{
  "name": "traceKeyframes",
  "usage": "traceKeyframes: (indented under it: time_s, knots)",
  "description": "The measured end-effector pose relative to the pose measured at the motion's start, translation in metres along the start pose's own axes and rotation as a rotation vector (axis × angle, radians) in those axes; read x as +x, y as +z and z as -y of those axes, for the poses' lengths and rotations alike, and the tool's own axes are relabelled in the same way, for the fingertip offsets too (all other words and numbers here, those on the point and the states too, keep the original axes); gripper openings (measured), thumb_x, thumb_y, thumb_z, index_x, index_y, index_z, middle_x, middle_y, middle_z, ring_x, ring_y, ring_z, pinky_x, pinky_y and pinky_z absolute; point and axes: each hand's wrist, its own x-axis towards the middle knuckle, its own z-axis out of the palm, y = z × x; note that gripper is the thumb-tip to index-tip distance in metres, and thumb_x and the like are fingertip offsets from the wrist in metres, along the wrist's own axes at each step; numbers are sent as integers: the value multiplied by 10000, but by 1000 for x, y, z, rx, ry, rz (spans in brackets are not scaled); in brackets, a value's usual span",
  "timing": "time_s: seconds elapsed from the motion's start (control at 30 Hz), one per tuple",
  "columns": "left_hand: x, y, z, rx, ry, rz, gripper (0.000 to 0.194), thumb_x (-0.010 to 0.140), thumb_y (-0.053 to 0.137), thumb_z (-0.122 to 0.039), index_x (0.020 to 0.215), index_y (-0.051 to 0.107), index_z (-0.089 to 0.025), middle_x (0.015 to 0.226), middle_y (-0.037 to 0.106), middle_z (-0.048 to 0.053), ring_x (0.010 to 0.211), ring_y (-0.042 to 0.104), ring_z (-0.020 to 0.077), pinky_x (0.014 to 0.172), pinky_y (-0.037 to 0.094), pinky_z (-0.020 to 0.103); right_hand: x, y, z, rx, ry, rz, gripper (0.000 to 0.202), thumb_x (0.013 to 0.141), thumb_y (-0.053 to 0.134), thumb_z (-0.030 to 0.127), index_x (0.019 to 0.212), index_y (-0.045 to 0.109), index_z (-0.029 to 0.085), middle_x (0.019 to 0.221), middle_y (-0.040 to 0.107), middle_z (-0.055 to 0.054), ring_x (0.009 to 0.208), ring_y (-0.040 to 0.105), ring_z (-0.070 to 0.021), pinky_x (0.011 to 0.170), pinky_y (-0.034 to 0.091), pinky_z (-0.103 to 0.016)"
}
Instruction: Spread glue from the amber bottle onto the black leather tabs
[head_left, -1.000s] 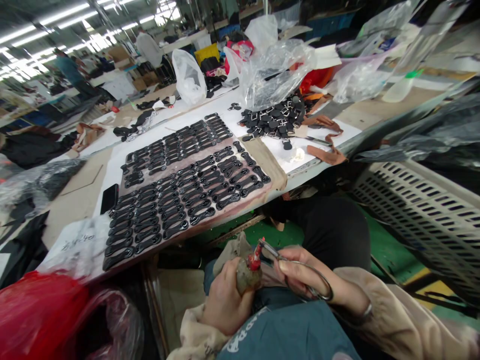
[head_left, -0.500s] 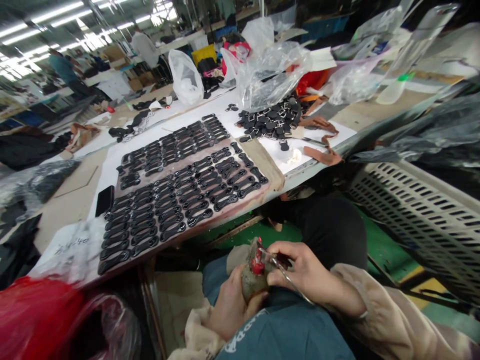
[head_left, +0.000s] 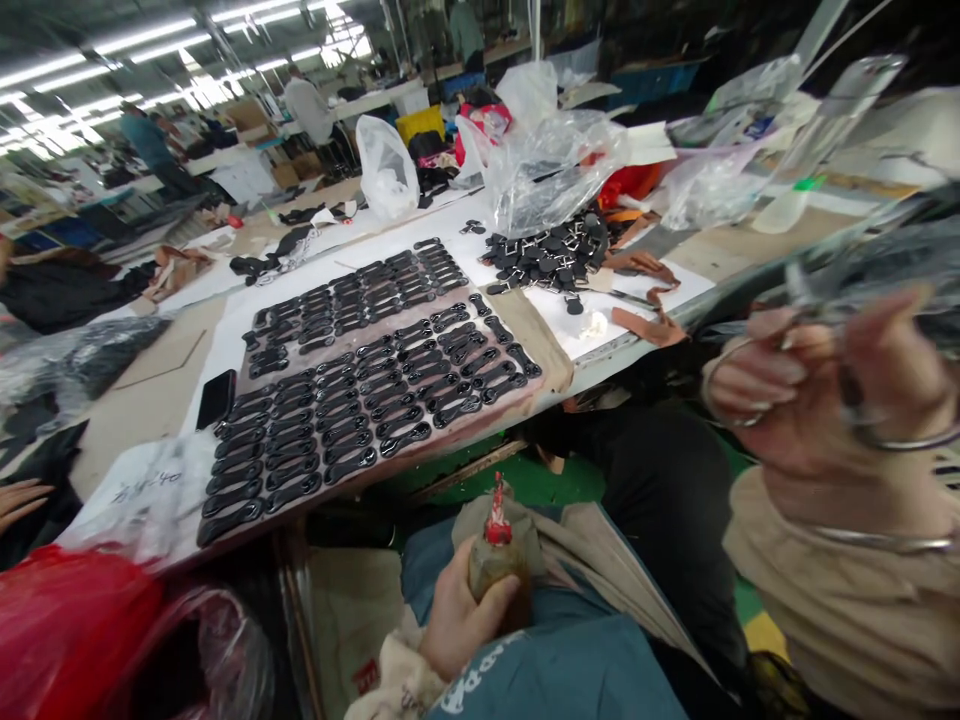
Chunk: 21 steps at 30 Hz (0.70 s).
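Observation:
My left hand (head_left: 471,612) is wrapped round a squat, dull greenish bottle (head_left: 496,572) with a red, crusted nozzle (head_left: 498,520), held upright over my lap. My right hand (head_left: 832,395) is raised at the right, blurred, its fingers bent; metal, apparently the scissors, shows at its fingers, but the grip is smeared. On the table (head_left: 555,365) beyond my left hand lie rows of glossy black strap pieces (head_left: 349,455). A pile of black tabs with metal rings (head_left: 547,250) sits farther back.
A phone (head_left: 217,400) lies left of the rows. Plastic bags (head_left: 386,170) stand at the back. A red bag (head_left: 75,630) is at the lower left. Another person's hand (head_left: 22,500) shows at the left edge. Other people stand far off.
My right hand has moved away from the bottle's nozzle, up and to the right. My left hand still holds the bottle. Another person's hand has appeared at the left edge.

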Motion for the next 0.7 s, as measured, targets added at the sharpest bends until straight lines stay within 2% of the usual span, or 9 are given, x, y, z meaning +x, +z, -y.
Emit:
traceKeyframes:
  time_s: [0.03, 0.07, 0.17, 0.27, 0.43, 0.57, 0.7]
  knots:
    - [2, -1, -2, -27, 7, 16, 453, 831, 602, -451, 1154, 577, -135, 1047, 687, 92, 964, 625, 250, 873, 469, 353, -5, 2, -7, 112, 50, 111, 542, 819, 502, 683, 741, 653, 169, 477, 411, 84, 437, 334, -13, 462, 173, -299]
    - [3, -2, -4, -59, 14, 36, 477, 828, 608, -466, 1163, 571, -128, 1060, 684, 100, 971, 622, 254, 877, 466, 354, -12, 7, -17, 190, 100, 216, 434, 774, 649, 615, 837, 674, 187, 524, 444, 67, 469, 385, -47, 461, 225, -273]
    - [6, -4, -9, -174, 42, 71, 526, 815, 628, -500, 1176, 571, -122, 1099, 670, 119, 1001, 611, 269, 897, 458, 361, -39, 31, -59, 192, 275, 548, 406, 839, 631, 554, 894, 626, 151, 585, 488, 15, 492, 396, -83, 453, 265, -237]
    - [8, -5, -8, -312, 57, 81, 547, 805, 661, -478, 1223, 564, -140, 1157, 653, 117, 1068, 594, 284, 943, 441, 368, -57, 50, -86, 223, 428, 710, 442, 873, 583, 570, 907, 578, 129, 584, 476, 18, 482, 374, -75, 453, 251, -214]
    - [11, -6, -7, -573, 52, 167, 595, 815, 663, -444, 1318, 523, -158, 1288, 597, 125, 1208, 524, 331, 1035, 395, 421, -64, 65, -98, 279, 533, 785, 466, 884, 547, 593, 898, 566, 128, 571, 468, 30, 460, 389, -75, 436, 274, -202]
    - [11, -4, -8, -577, 53, 177, 559, 799, 680, -438, 1261, 571, -142, 1216, 626, 124, 1132, 559, 314, 987, 421, 404, -65, 76, -100, 286, 530, 765, 480, 859, 577, 606, 854, 562, 127, 552, 475, 29, 449, 386, -73, 424, 271, -198]
    - [9, -6, -9, -531, 64, 138, 551, 800, 674, -449, 1249, 570, -148, 1184, 640, 113, 1085, 582, 289, 946, 436, 372, -67, 85, -103, 316, 535, 731, 447, 879, 569, 581, 844, 557, 135, 551, 471, 34, 442, 381, -71, 420, 257, -201]
